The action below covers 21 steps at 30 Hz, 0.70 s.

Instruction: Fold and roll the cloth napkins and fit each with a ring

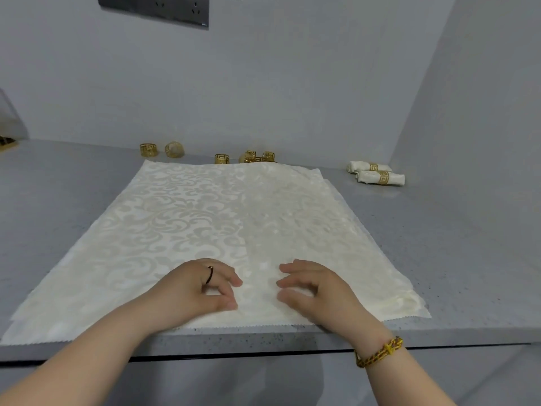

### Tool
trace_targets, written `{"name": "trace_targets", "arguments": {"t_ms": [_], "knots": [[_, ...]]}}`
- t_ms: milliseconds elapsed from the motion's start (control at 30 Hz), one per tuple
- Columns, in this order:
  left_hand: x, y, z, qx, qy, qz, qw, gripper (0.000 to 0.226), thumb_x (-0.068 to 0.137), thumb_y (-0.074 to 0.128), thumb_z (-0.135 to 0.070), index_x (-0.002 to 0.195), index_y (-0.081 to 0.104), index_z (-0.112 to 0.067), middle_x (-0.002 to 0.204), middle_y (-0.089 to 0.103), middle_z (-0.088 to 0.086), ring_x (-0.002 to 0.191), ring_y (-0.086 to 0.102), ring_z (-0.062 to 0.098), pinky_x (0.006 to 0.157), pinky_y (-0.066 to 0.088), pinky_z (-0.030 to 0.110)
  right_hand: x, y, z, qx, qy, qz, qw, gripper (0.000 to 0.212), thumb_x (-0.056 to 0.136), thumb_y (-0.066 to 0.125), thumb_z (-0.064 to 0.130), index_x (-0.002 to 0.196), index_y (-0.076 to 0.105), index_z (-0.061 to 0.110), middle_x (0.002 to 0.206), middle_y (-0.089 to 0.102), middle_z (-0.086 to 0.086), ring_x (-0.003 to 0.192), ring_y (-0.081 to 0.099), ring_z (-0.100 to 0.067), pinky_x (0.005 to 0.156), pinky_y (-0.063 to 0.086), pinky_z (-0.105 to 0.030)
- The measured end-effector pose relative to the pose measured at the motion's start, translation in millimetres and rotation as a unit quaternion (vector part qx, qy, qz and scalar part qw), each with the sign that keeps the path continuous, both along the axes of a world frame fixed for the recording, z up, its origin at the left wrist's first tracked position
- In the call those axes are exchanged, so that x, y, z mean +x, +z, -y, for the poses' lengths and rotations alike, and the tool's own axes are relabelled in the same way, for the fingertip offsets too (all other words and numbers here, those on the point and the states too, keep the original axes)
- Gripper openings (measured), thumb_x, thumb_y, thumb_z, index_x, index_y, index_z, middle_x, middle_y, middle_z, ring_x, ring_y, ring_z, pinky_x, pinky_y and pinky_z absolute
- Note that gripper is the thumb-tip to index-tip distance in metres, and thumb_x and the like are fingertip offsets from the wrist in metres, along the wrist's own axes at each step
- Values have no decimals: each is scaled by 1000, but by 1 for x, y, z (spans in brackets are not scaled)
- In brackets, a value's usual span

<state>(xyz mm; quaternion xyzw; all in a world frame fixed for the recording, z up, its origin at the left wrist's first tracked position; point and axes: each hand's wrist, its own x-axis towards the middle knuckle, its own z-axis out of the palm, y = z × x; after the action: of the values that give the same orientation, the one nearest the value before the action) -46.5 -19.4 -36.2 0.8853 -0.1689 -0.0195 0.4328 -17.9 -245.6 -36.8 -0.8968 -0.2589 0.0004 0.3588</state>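
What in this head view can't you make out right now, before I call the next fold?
- Ring cluster: too small and overlapping in the head view to count, and the napkin's raised far edge hides part of it.
- Napkin stack: layers show at the right edge, but the number cannot be told.
- Left hand and right hand: motion-blurred; whether they pinch the cloth is unclear.
- Object at left edge: cut off by the frame.
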Motion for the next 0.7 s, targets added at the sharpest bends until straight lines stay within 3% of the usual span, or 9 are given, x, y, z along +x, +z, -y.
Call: {"name": "trace_targets", "arguments": {"t_ms": [67,100,200,267,333,400,500,600,700], "knots": [[3,1,-1,-24,5,-26,999,8,63,68,-47,54,66,-46,95,59,-39,102,46,-22,82,35,0,-2,0,4,-16,37,19,999,33,73,72,38,104,67,27,112,44,36,113,31,23,97,21,1],[5,0,-3,-44,11,-32,998,24,73,71,-31,54,66,-44,91,62,-36,99,50,-21,78,36,-2,-3,1,5,-28,45,17,998,35,72,74,35,106,67,26,112,44,36,112,31,24,96,21,3],[10,1,-5,-76,32,-53,995,34,85,60,-9,59,64,-32,82,68,-27,91,60,-8,71,39,-1,-2,2,10,-37,35,39,998,25,80,67,21,105,68,20,110,51,27,111,42,13,93,25,3],[10,6,-5,-85,43,-64,993,27,87,56,-9,66,60,-25,84,70,-20,91,62,2,72,41,1,0,5,11,-8,3,29,1000,17,85,62,18,98,71,22,97,59,26,99,52,9,84,35,0],[10,10,-3,-75,50,-62,994,21,89,54,-14,70,59,-23,93,70,-6,100,61,18,84,45,18,0,9,9,21,-11,3,1000,18,87,59,19,79,70,32,69,61,28,75,57,6,67,41,-8],[7,14,-2,-55,56,-70,994,12,84,60,-35,77,59,-26,97,70,-2,103,59,27,92,45,37,3,10,7,30,-30,1,999,19,87,59,21,75,72,27,61,61,24,70,59,3,63,44,-15],[-3,25,11,58,38,-43,997,62,40,58,-83,90,53,-46,96,61,-29,98,56,-9,91,42,16,5,11,3,16,-58,18,998,21,84,62,26,64,70,27,51,57,23,59,55,5,58,39,-14],[-9,27,30,204,47,70,975,54,67,63,-62,116,48,-44,102,42,-36,107,46,-11,88,33,7,8,10,-1,5,-93,39,995,35,79,66,32,47,52,35,43,50,14,50,46,-4,53,34,-17],[-6,20,37,188,56,101,975,29,82,58,-47,108,58,-35,97,50,-28,99,53,-5,80,39,8,7,10,-2,1,-113,50,992,40,76,68,33,45,44,28,40,45,14,47,40,-8,50,29,-18]]}}
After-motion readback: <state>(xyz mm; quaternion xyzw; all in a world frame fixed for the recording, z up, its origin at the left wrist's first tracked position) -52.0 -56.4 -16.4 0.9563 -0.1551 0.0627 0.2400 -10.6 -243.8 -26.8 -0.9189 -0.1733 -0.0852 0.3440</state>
